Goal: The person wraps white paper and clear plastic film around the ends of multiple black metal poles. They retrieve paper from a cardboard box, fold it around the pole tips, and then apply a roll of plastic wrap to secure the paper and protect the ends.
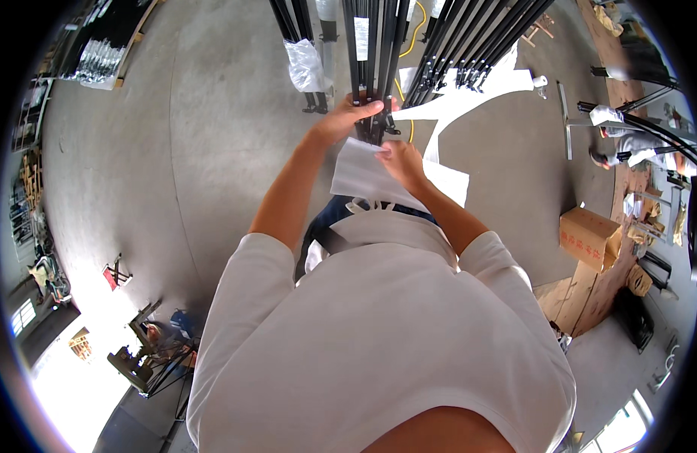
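In the head view, a bundle of black rods point(373, 72) is gripped by the left hand point(347, 115), fingers wrapped around it. Just below, a white sheet point(363, 175) is pinched by the right hand point(400, 157), near the rods.

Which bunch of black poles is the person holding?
The middle bunch of black poles. The left hand grips its lower end, and the right hand holds a white sheet just below it. The bunches on either side stand untouched.
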The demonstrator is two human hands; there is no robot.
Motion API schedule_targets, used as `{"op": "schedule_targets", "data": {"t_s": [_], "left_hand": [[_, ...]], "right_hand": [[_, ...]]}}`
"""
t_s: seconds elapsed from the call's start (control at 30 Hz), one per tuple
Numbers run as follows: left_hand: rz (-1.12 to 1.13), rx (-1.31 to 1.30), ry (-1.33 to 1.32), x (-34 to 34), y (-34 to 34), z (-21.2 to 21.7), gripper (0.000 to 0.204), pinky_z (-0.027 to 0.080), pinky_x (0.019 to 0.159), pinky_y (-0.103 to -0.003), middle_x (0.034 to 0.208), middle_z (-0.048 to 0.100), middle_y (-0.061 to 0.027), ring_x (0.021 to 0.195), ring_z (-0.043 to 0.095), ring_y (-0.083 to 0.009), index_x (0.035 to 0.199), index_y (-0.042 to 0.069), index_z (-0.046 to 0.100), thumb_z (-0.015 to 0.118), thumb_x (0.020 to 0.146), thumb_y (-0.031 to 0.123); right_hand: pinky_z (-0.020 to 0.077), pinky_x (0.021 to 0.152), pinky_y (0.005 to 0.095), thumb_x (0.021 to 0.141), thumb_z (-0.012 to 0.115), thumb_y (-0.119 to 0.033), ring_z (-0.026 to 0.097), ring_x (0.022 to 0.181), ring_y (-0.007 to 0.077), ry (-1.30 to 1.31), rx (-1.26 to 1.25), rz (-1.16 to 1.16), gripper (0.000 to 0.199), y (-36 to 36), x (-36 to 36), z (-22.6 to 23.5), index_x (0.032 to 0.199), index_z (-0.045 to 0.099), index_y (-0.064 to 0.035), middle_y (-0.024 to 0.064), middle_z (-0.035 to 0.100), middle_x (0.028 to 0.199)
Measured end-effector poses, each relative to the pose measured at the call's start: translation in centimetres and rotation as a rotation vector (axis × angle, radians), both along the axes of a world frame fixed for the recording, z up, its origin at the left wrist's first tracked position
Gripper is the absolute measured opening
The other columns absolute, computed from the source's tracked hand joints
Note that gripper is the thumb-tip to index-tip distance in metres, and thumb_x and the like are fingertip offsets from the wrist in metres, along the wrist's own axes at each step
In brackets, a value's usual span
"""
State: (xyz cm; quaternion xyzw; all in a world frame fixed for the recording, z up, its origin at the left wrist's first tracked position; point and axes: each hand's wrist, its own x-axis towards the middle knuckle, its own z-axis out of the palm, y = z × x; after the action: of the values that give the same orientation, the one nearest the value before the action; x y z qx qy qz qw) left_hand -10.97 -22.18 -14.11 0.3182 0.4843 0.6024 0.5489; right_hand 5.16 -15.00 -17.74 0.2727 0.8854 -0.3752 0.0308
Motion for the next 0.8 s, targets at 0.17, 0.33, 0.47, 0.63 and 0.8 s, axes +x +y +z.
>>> {"op": "schedule_targets", "data": {"t_s": [0.17,0.33,0.47,0.63,0.8], "left_hand": [[0.112,-0.052,-0.044,0.5,-0.9,1.3,0.033,0.040,0.080,-0.025,0.098,0.056,-0.0045,0.090,0.051,-0.0098,0.105,0.002,0.050,0.046,0.085,0.027],[0.197,-0.088,-0.088,0.4,-1.4,0.4,0.027,0.040,0.073,-0.021,0.090,0.055,-0.0005,0.083,0.051,-0.0069,0.100,0.003,0.051,0.047,0.085,0.024],[0.131,-0.084,-0.074,0.1,-1.8,-0.3,0.029,0.038,0.079,-0.024,0.099,0.054,-0.0013,0.089,0.049,-0.0088,0.110,0.004,0.048,0.048,0.084,0.016],[0.153,-0.046,0.105,0.3,-1.4,-0.3,0.027,0.038,0.076,-0.023,0.092,0.053,0.0000,0.085,0.049,-0.0074,0.105,0.002,0.048,0.053,0.079,0.006],[0.198,-0.089,-0.027,-0.2,-1.7,-2.2,0.025,0.039,0.073,-0.022,0.087,0.055,0.0000,0.081,0.049,-0.0072,0.100,0.003,0.051,0.059,0.077,0.012]], "right_hand": [[0.0447,0.058,0.0393,0.073,0.056,-0.016,0.057,0.064,0.0312,0.239,-0.037,-0.012,0.012,-0.3,0.9,-0.2,0.070,0.055,-0.0047,0.0118,0.058,0.064],[0.0430,0.050,0.0419,0.078,0.048,-0.010,0.054,0.054,0.0355,0.411,0.081,-0.182,0.009,-0.7,0.5,2.9,0.087,0.048,-0.0072,0.0142,0.055,0.057],[0.0423,0.051,0.0446,0.079,0.047,-0.011,0.055,0.055,0.0361,0.362,0.166,-0.215,0.022,-0.2,-0.9,4.6,0.099,0.040,-0.0085,0.0172,0.055,0.056],[0.0438,0.054,0.0439,0.075,0.053,-0.021,0.056,0.057,0.0358,0.196,0.182,-0.259,0.027,-2.1,-2.5,4.6,0.096,0.042,-0.0082,0.0170,0.056,0.060],[0.0452,0.053,0.0409,0.071,0.058,-0.022,0.057,0.057,0.0334,0.268,0.177,-0.302,0.019,-1.7,-3.5,4.6,0.080,0.052,-0.0064,0.0144,0.058,0.062]]}}
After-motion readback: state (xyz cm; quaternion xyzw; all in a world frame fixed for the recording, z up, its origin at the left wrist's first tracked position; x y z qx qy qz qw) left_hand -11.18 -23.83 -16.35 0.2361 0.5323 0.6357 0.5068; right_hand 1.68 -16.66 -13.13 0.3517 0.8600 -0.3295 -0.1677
